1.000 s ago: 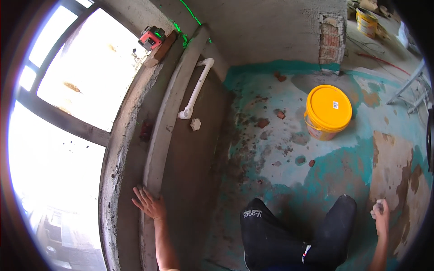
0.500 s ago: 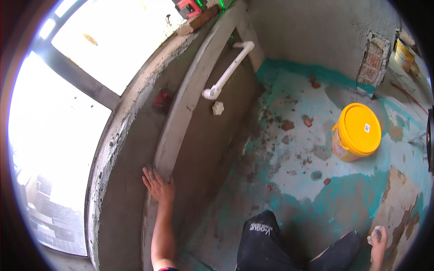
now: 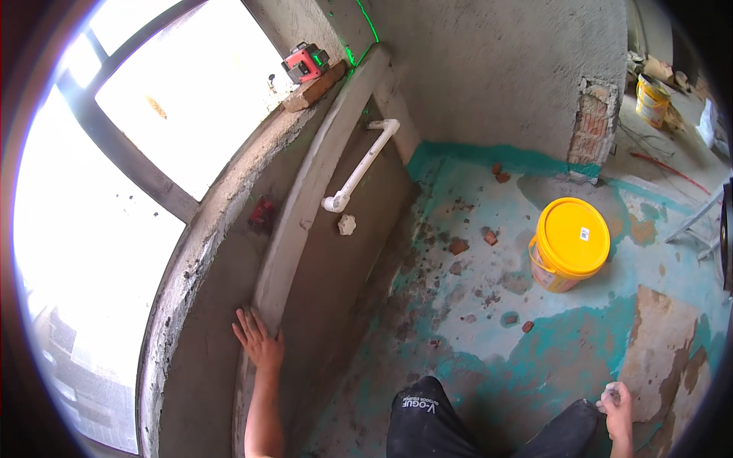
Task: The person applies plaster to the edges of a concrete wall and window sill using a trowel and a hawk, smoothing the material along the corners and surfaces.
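Window (image 3: 153, 122) at far left, with the grey cement sill (image 3: 202, 336) below it. Left hand (image 3: 258, 342) is open, fingers spread, palm flat on the sill against its raised plastered edge (image 3: 305, 214), grasping nothing. Looks like feeling or bracing on the fresh render; any next move needs light pressure so the surface isn't marked. Up the sill from that hand: a small red object (image 3: 262, 214), then a red laser level (image 3: 305, 62) on a brick (image 3: 313, 88), well apart. White pipe (image 3: 365, 164) on the wall face just right of the edge. Yellow lidded bucket (image 3: 569, 244) on the teal floor (image 3: 489, 336), far from both hands. Right hand (image 3: 617, 408) low by the knee, curled around something small and grey; can't tell what.
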`<action>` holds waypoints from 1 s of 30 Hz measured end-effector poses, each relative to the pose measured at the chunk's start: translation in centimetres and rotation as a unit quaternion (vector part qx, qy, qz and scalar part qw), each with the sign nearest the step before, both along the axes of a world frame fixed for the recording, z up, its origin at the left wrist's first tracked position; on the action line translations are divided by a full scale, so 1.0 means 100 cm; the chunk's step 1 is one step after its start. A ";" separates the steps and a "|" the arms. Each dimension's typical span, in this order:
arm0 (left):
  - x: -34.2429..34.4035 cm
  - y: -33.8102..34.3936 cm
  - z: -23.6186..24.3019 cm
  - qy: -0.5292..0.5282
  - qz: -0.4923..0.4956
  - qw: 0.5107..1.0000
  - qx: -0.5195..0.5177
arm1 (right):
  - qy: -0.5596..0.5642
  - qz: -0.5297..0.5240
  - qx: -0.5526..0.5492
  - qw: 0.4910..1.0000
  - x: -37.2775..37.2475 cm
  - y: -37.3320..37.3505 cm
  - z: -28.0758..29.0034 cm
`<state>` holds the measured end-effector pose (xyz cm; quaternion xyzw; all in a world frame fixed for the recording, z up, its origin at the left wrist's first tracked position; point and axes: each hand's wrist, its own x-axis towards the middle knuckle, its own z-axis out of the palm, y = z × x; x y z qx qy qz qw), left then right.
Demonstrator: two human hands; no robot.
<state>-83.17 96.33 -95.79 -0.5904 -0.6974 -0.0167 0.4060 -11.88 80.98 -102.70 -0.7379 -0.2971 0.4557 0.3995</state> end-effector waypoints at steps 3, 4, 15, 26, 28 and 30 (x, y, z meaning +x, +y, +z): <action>0.006 -0.001 -0.003 -0.004 -0.008 1.000 -0.028 | 0.006 -0.020 -0.007 1.000 0.004 -0.004 0.000; 0.004 -0.003 -0.008 -0.015 -0.017 0.998 -0.050 | 0.007 -0.022 -0.005 1.000 0.004 -0.005 0.001; 0.002 -0.012 0.000 -0.049 0.015 0.995 -0.083 | 0.022 -0.039 -0.018 0.999 -0.005 -0.025 -0.010; 0.283 -0.060 0.095 -0.096 -0.426 0.811 -0.390 | -0.042 0.000 -0.038 0.998 -0.001 -0.048 0.165; 0.355 -0.040 0.127 -0.121 -0.492 0.725 -0.466 | -0.062 -0.039 0.019 0.997 0.000 -0.092 0.175; 0.419 -0.029 0.153 -0.119 -0.536 0.643 -0.534 | -0.062 -0.106 -0.042 0.992 -0.006 -0.152 0.164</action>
